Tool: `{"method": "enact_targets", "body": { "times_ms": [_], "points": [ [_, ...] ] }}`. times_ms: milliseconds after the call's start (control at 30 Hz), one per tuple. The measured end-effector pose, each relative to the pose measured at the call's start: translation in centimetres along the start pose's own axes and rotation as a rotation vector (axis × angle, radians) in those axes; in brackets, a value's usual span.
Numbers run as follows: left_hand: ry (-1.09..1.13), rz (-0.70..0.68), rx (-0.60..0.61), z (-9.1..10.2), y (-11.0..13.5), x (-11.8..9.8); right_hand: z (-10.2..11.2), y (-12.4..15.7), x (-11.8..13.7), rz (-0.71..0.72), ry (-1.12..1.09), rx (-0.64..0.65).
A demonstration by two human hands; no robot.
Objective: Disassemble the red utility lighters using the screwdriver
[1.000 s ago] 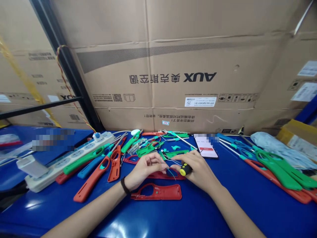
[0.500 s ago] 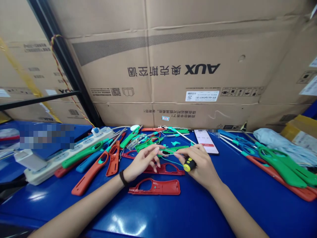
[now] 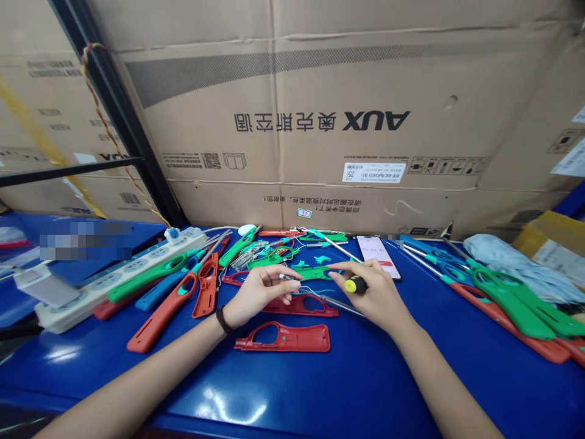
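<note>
My left hand [image 3: 267, 285], with a dark band at the wrist, pinches a small white-and-dark cylindrical part [image 3: 289, 277]. Thin pale wires [image 3: 315, 291] trail from around it toward the right. A black-and-yellow screwdriver [image 3: 356, 285] is gripped in my right hand [image 3: 377, 292] by its handle; its shaft is hidden. The thumb and forefinger of that hand are apart, with nothing visible between them. Just below the hands are a red half-shell [image 3: 315, 306] and a metal tube [image 3: 345, 305]. Another open red half-shell [image 3: 306, 338] lies nearer me. Behind the fingers is a green shell [image 3: 315, 273].
A power strip [image 3: 119, 274] and several coloured lighters [image 3: 159, 317] are on the left. More lighters [image 3: 512, 299] and a pale blue bag [image 3: 521, 262] sit at the right. A phone [image 3: 378, 256] lies behind my right hand. A large cardboard box [image 3: 292, 73] walls off the back.
My hands have moved apart, and the right thumb and forefinger have let go of the thin wire. The small cylindrical part now shows in my left fingers. The view has shifted slightly.
</note>
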State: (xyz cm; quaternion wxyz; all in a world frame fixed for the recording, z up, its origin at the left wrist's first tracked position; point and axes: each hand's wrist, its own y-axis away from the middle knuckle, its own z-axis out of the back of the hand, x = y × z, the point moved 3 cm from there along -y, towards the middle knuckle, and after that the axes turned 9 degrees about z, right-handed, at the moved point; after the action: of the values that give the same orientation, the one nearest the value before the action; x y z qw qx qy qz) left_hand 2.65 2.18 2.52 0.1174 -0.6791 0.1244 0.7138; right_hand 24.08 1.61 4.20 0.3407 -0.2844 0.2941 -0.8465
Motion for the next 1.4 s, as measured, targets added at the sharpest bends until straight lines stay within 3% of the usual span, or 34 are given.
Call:
{"method": "enact_targets", "body": {
  "times_ms": [133, 300, 433, 533, 633, 767, 900, 1100, 1267, 1400],
  "points": [
    [-0.054, -0.029, 0.010, -0.1, 0.2, -0.3, 0.5, 0.0, -0.5, -0.033, 0.005, 0.007],
    [-0.087, -0.053, 0.014, -0.1, 0.3, -0.7, -0.2, 0.2, -0.7, -0.049, -0.094, 0.212],
    [-0.130, -0.040, 0.003, 0.1, 0.0, -0.4, -0.7, 0.5, -0.9, -0.053, -0.109, 0.281],
    [-0.286, -0.147, -0.126, 0.5, 0.0, -0.5, -0.7, 0.4, -1.0, -0.041, -0.119, 0.255],
    [-0.551, -0.427, -0.255, 0.3, 0.7, -1.2, -0.7, 0.4, -0.8, -0.041, -0.146, 0.242],
    [-0.764, -0.655, -0.115, -1.0, 1.9, -1.5, -1.0, 0.4, -0.2, -0.024, -0.138, 0.260],
    [-0.791, -0.704, -0.079, -1.5, 2.2, -1.2, -0.9, 0.4, -0.1, -0.019, -0.116, 0.250],
    [-0.784, -0.726, -0.176, -0.9, 1.8, -1.1, -0.4, 0.1, 0.1, 0.004, -0.121, 0.179],
    [-0.769, -0.819, -0.333, -0.9, 2.3, -1.7, -0.2, -0.2, 0.6, 0.037, -0.099, 0.122],
    [-0.781, -0.841, -0.212, -1.3, 2.4, -1.3, -0.1, -0.2, 1.1, 0.060, -0.080, 0.097]
  ]
}}
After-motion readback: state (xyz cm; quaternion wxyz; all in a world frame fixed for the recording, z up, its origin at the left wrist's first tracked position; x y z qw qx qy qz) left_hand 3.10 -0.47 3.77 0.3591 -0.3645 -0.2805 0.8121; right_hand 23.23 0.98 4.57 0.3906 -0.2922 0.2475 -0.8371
